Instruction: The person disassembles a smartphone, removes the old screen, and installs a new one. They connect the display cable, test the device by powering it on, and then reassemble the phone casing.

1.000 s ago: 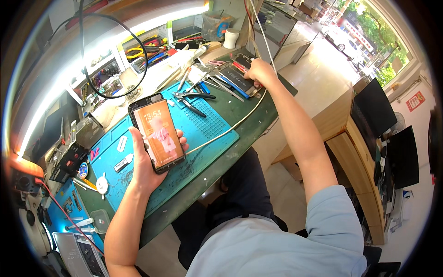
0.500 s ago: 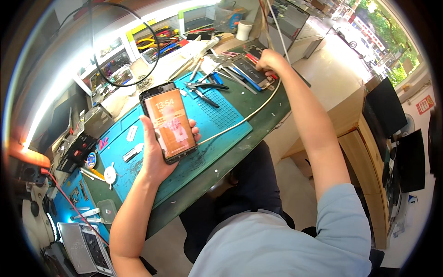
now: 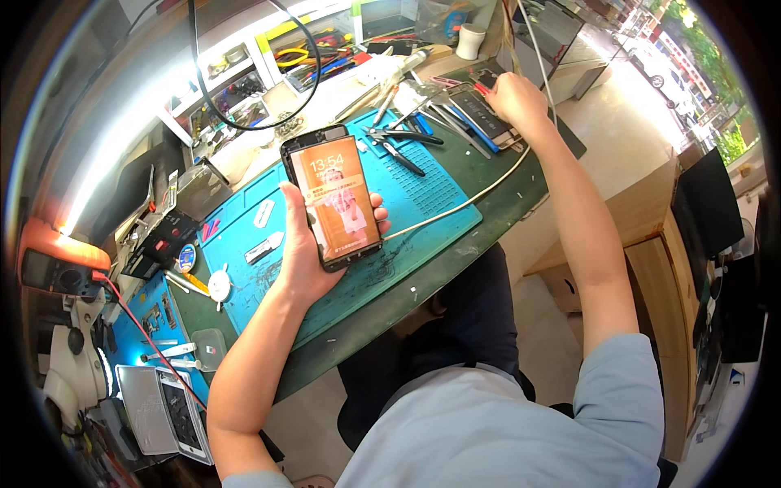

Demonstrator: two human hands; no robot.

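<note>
My left hand (image 3: 313, 252) holds a black smartphone (image 3: 332, 195) upright above the blue work mat (image 3: 390, 220), its orange screen lit and facing me. My right hand (image 3: 514, 99) reaches to the far right of the bench and rests on a dark phone part (image 3: 480, 114) lying among thin tools. Whether its fingers grip anything is hidden. A white cable (image 3: 464, 203) runs across the mat toward that hand.
Pliers and tweezers (image 3: 403, 146) lie on the mat's far edge. Tool racks (image 3: 313, 53) line the back. An orange meter (image 3: 57, 264) and a second phone on a white tray (image 3: 167, 407) sit at left. A wooden desk (image 3: 651, 244) stands to the right.
The view has shifted down and left. The phone in my left hand stays raised with its screen lit, and my right hand stays at the far-right parts.
</note>
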